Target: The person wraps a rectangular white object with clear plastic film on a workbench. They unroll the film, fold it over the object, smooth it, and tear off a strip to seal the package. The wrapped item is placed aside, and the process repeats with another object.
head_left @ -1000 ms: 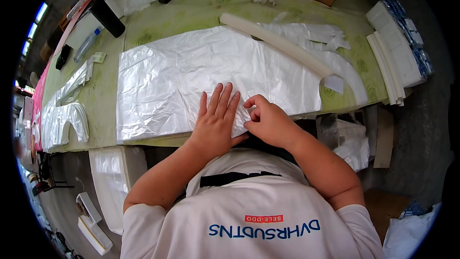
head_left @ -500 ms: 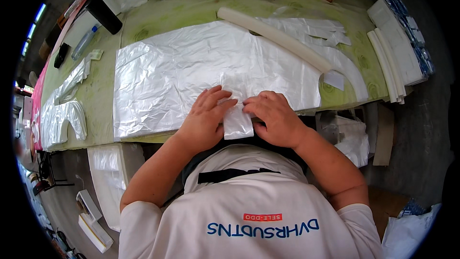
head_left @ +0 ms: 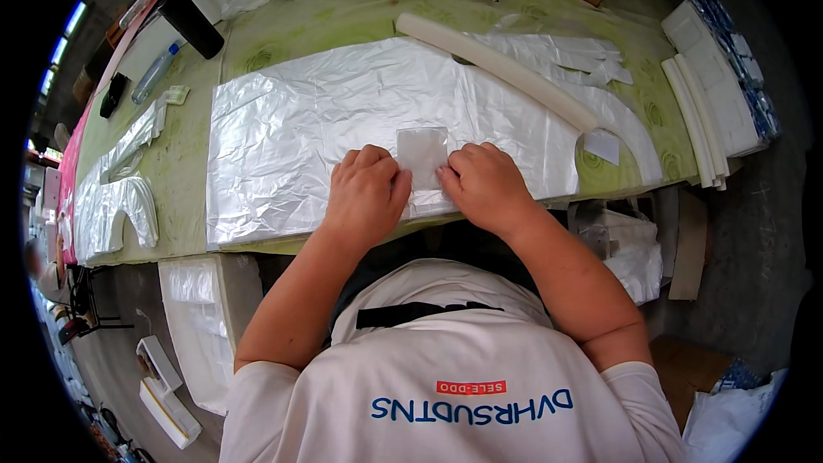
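A small, flat rectangular packet of folded translucent plastic (head_left: pixel 423 147) lies over the near part of a large silvery plastic sheet (head_left: pixel 317 111). My left hand (head_left: pixel 367 193) pinches its left side low down, fingers curled. On the right side, my right hand (head_left: pixel 489 187) pinches it at about the same height, thumb and fingertips together. The packet's lower edge sits between my two hands. Wrinkles run all over the large sheet, which has a sleeve-like strip at its far right. Across that right part lies a long off-white roll (head_left: pixel 497 73).
A green patterned cloth (head_left: pixel 257 56) covers the table. At left are a folded plastic garment (head_left: pixel 116 214), a clear bottle (head_left: pixel 156 73) and a black cylinder (head_left: pixel 190 24). White rolls (head_left: pixel 690 120) and stacked packages (head_left: pixel 716 77) line the right edge. A plastic-lined box (head_left: pixel 201 309) stands below left.
The packet has moved away from my body, from hanging over the table's near edge to lying flat on the sheet. My fingers have curled in around its sides.
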Demonstrator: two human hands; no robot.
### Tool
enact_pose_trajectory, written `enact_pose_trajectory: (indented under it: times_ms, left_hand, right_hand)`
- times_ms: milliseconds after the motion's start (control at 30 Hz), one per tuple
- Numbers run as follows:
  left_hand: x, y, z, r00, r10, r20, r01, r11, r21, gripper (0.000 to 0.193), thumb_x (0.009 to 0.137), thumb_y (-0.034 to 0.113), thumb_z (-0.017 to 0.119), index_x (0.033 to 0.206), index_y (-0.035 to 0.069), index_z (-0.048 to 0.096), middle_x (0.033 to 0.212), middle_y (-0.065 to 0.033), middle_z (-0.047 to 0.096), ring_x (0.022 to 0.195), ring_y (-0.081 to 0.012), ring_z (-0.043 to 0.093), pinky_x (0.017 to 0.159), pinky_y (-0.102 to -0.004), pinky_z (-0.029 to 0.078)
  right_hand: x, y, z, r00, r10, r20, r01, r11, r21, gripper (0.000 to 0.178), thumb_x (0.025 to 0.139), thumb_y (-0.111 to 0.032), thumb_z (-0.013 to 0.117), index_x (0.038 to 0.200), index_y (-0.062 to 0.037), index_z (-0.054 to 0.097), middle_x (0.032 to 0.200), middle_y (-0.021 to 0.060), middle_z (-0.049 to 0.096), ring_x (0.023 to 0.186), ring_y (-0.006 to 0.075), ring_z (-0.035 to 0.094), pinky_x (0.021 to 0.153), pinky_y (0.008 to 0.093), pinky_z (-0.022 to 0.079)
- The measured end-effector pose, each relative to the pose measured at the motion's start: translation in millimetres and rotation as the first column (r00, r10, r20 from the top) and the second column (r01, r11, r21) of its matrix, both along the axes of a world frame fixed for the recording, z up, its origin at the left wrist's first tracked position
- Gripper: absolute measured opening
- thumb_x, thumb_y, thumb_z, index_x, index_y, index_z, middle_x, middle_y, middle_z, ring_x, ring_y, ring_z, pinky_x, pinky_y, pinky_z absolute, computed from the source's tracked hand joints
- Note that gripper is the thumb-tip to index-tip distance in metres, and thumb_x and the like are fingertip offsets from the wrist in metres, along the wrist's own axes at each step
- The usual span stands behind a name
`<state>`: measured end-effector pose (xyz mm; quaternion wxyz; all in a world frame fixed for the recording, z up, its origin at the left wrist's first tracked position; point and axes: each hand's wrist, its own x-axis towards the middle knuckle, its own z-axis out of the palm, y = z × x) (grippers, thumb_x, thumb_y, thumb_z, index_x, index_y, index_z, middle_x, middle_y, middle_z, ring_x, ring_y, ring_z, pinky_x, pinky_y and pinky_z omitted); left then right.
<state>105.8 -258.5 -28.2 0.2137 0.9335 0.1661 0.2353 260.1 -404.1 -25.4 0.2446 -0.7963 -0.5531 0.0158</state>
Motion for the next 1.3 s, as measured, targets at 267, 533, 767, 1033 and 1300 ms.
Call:
enact_pose_trajectory:
  times_ms: [267, 533, 767, 1033, 1300]
  left_hand:
    - [6, -4, -4, 0.989, 0.047, 0.138, -0.049, 0.999, 0.008, 0.044, 0.090, 0.025, 0.069, 0.129, 0.008, 0.060, 0.137, -0.0160, 0.056, 0.127, -0.0387, 0.052, 0.106, -0.0529, 0.039]
    - [3, -15, 2, 0.978, -0.047, -0.203, 0.090, 0.975, 0.204, 0.063, 0.092, 0.042, 0.065, 0.146, 0.011, 0.051, 0.157, -0.0191, 0.040, 0.147, -0.0419, 0.032, 0.118, -0.0627, 0.022]
    - [-70, -66, -19, 0.983, -0.127, 0.136, 0.177, 0.408, -0.896, 0.030, 0.098, 0.019, 0.067, 0.122, 0.007, 0.055, 0.126, -0.0112, 0.059, 0.116, -0.0248, 0.058, 0.098, -0.0391, 0.047]
    - [-63, -77, -35, 0.970, 0.241, -0.044, 0.068, -0.438, -0.897, 0.032, 0.104, 0.015, 0.052, 0.134, 0.004, 0.052, 0.125, -0.0116, 0.061, 0.113, -0.0245, 0.062, 0.100, -0.0437, 0.051]
    - [-81, -88, -36, 0.956, 0.292, -0.034, 0.078, -0.362, -0.929, 0.024, 0.105, 0.020, 0.053, 0.124, 0.008, 0.059, 0.116, -0.0063, 0.065, 0.105, -0.0175, 0.062, 0.093, -0.0342, 0.052]
  right_hand:
    - [-5, 5, 0, 0.998, -0.046, 0.049, 0.048, 0.998, -0.031, 0.021, 0.087, -0.022, 0.065, 0.076, -0.0045, 0.066, 0.081, 0.0137, 0.066, 0.081, 0.0354, 0.063, 0.074, 0.0488, 0.052]
    - [-6, 4, 18, 0.983, -0.092, -0.158, 0.080, 0.994, -0.078, 0.046, 0.085, -0.023, 0.064, 0.128, -0.0082, 0.063, 0.097, 0.0147, 0.072, 0.096, 0.0369, 0.066, 0.086, 0.0474, 0.054]
    - [4, 9, 26, 0.972, -0.034, -0.232, -0.027, 0.966, -0.256, 0.055, 0.080, -0.023, 0.067, 0.134, -0.0120, 0.062, 0.101, 0.0147, 0.069, 0.098, 0.0349, 0.064, 0.089, 0.0436, 0.052]
    - [-62, -46, 23, 0.909, 0.172, -0.381, -0.171, 0.985, 0.035, 0.047, 0.080, -0.019, 0.069, 0.125, -0.0080, 0.065, 0.106, 0.0146, 0.064, 0.105, 0.0352, 0.059, 0.093, 0.0422, 0.049]
    - [-95, -55, -26, 0.405, -0.005, -0.914, 0.236, 0.967, 0.099, 0.026, 0.091, -0.004, 0.069, 0.117, -0.0047, 0.062, 0.092, -0.0001, 0.061, 0.081, 0.0066, 0.055, 0.073, 0.0234, 0.049]
